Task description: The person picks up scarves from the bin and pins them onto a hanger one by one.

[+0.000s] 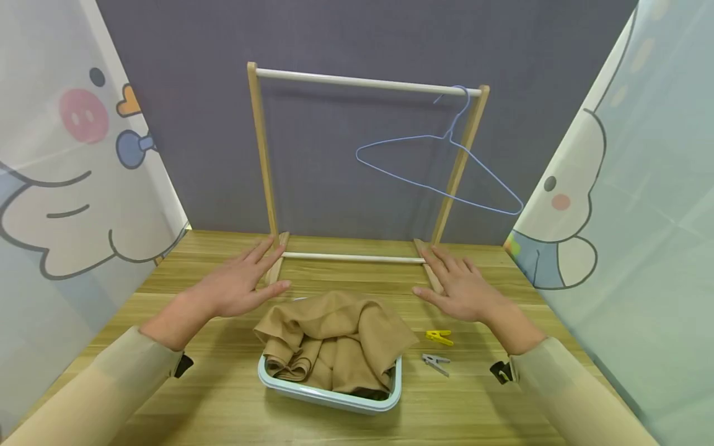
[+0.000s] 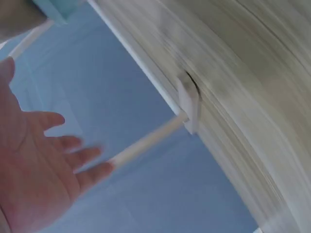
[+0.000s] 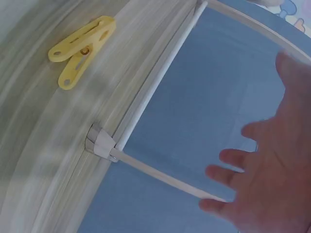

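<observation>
Both hands are spread with nothing in them. My left hand (image 1: 240,279) hovers left of a pale blue basin (image 1: 329,396), its fingertips overlapping the foot of a wooden rack in the head view. On the other side my right hand (image 1: 460,285) extends over the rack's right foot (image 1: 426,266). Between them, brown cloth (image 1: 340,334) lies bunched in the basin and spills past its rim. A yellow clothespin (image 1: 439,337) and a grey clothespin (image 1: 435,363) lie on the table below my right hand. The right wrist view shows the yellow clothespin (image 3: 80,51) up close.
The rack has a white top rail (image 1: 362,80) and a white lower rail (image 1: 351,257). A blue wire hanger (image 1: 429,186) hangs at the right end of the top rail. Behind stands a dark grey panel (image 1: 346,161), with printed curtains (image 1: 625,186) at either side of the wooden table (image 1: 223,384).
</observation>
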`<action>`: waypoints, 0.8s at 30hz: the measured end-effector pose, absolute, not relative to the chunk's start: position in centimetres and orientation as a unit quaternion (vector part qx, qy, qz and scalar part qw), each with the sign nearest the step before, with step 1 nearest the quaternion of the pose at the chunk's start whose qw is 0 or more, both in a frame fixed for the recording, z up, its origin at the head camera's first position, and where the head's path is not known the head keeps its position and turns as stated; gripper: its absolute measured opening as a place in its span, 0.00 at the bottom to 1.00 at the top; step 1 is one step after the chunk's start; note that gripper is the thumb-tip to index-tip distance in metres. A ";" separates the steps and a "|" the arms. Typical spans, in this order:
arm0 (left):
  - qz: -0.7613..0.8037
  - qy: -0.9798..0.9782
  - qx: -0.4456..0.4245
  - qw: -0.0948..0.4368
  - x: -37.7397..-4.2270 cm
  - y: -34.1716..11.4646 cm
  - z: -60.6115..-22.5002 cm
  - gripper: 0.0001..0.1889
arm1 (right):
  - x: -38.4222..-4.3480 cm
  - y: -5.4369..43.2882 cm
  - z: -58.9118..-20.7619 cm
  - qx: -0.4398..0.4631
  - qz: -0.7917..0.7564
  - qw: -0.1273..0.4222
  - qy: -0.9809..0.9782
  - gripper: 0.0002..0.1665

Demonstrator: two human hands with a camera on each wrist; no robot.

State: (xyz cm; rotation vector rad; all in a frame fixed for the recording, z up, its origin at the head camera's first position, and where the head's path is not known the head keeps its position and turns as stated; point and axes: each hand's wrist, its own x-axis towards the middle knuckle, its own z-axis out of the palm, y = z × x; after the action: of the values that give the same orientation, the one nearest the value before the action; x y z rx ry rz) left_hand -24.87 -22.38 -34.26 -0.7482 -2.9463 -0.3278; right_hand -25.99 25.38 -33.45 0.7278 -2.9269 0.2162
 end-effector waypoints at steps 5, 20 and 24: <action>-0.196 -0.942 -0.272 0.011 -24.5 -21.4 -33.5 0.39 | -26.8 26.1 -31.7 0.223 0.102 0.109 -0.963 0.45; -0.161 -0.889 -0.425 -0.055 -23.0 -15.5 -31.9 0.38 | -32.0 32.1 -24.6 0.162 0.158 0.371 -0.901 0.38; -0.127 -0.878 -0.456 -0.071 -23.2 -14.5 -32.4 0.39 | -33.0 33.2 -23.8 0.130 0.165 0.315 -0.926 0.44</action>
State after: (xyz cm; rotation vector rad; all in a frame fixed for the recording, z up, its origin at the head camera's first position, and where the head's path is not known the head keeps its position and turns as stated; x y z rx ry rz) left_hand -23.22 -14.45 -32.36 -1.5007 -2.8902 -0.4183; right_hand -33.00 33.21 -23.83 0.3427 -2.4386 0.4345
